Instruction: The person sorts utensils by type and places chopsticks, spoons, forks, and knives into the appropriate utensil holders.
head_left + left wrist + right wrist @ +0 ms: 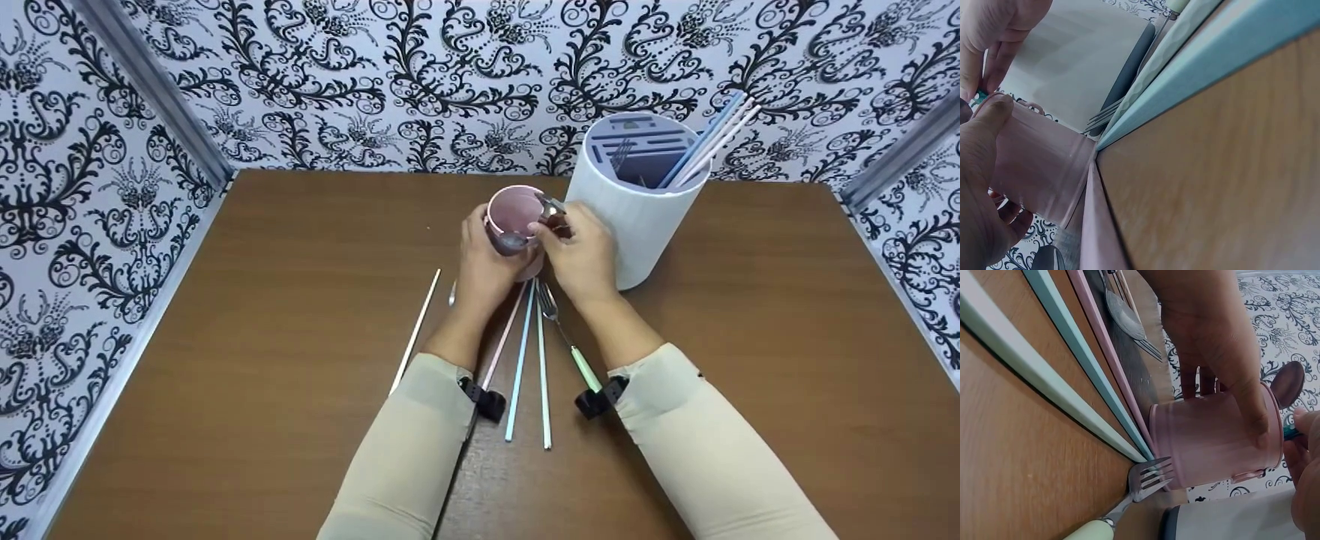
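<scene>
My left hand (pixel 487 259) grips a pink cup (pixel 517 206) by its side, fingers wrapped round it and thumb near the rim. At the rim my right hand (pixel 581 251) pinches a spoon; its dark bowl (pixel 1288 384) shows just past the rim and a bit of teal handle (pixel 1292 432) shows between the fingertips. A shiny metal piece (pixel 551 204) also sticks out by the right fingers. Close below the cup lies a fork (pixel 581 364) with a pale green handle, its tines beside pink (pixel 504 334), blue (pixel 521 360) and pale green (pixel 543 367) chopsticks.
Right behind the right hand stands a tall white utensil holder (pixel 637 225), with several chopsticks (pixel 712 139) and a fork (pixel 621 156) in its slotted top. A pale chopstick (pixel 416 330) lies left of the left forearm. Patterned walls (pixel 337 97) enclose the wooden table (pixel 300 300).
</scene>
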`<action>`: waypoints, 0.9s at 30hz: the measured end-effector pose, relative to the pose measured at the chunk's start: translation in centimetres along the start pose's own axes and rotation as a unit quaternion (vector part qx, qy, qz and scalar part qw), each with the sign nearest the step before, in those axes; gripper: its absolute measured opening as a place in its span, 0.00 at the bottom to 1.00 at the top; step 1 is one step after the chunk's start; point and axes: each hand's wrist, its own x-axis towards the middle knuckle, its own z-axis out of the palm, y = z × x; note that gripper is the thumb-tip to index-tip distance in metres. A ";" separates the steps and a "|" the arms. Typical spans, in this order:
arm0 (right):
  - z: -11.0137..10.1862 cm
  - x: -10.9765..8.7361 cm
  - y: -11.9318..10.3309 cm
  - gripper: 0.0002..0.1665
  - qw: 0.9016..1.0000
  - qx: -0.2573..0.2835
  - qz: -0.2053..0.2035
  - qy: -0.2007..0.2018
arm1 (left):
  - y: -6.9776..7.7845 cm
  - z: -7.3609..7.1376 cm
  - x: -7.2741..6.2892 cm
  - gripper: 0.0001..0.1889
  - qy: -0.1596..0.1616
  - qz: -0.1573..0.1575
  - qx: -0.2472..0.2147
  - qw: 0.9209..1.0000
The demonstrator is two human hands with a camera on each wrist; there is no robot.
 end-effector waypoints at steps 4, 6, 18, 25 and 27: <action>-0.1 0.0 0.0 0.18 1.000 -0.012 -0.008 -0.011 | 0.0 0.0 0.0 0.48 0.002 0.002 0.001 1.000; -0.1 0.0 0.0 0.15 1.000 -0.019 -0.019 -0.012 | 0.0 0.1 0.0 0.48 0.003 0.002 -0.001 1.000; -0.1 -0.3 0.0 0.08 1.000 -0.010 -0.015 -0.026 | -0.1 0.1 -0.1 0.49 0.009 0.013 -0.003 1.000; -0.3 -0.7 0.0 0.11 0.999 0.005 -0.017 -0.035 | -0.2 0.1 -0.2 0.49 0.012 0.013 -0.006 1.000; -0.3 -0.8 0.0 0.13 0.999 0.007 -0.021 -0.035 | -0.1 0.1 -0.2 0.49 0.012 0.014 -0.006 1.000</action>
